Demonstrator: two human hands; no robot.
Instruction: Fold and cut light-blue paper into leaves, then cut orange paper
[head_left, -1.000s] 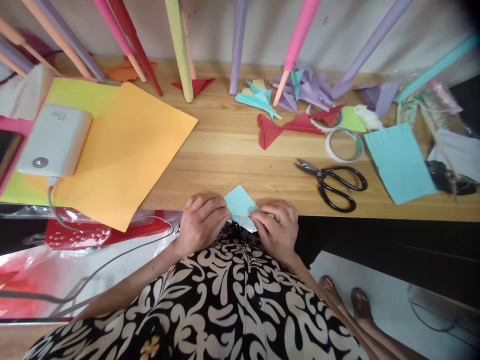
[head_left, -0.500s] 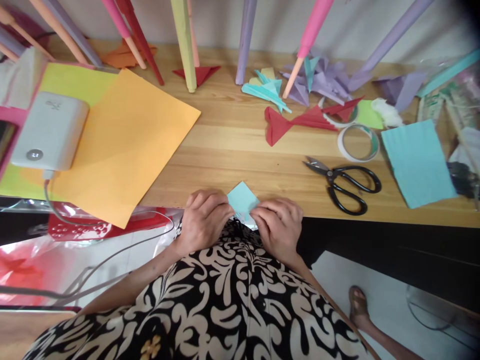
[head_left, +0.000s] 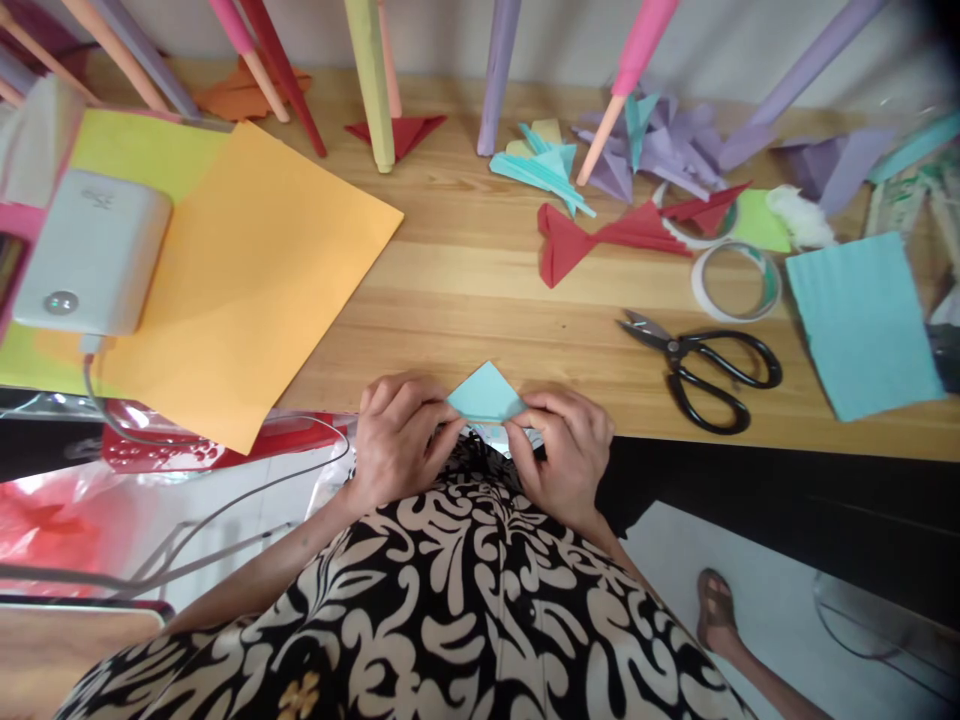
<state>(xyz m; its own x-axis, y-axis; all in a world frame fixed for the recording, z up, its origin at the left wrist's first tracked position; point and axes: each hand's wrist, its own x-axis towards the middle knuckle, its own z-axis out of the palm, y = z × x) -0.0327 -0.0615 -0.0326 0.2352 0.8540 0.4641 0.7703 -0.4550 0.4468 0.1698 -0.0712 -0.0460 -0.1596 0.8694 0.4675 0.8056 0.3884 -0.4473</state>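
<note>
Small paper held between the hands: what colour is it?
The small paper is light turquoise, best seen in the head view.

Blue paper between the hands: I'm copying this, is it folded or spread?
Partly folded, at least: the blue paper shows a straight crease from left hand to right hand, triangle above.
</note>
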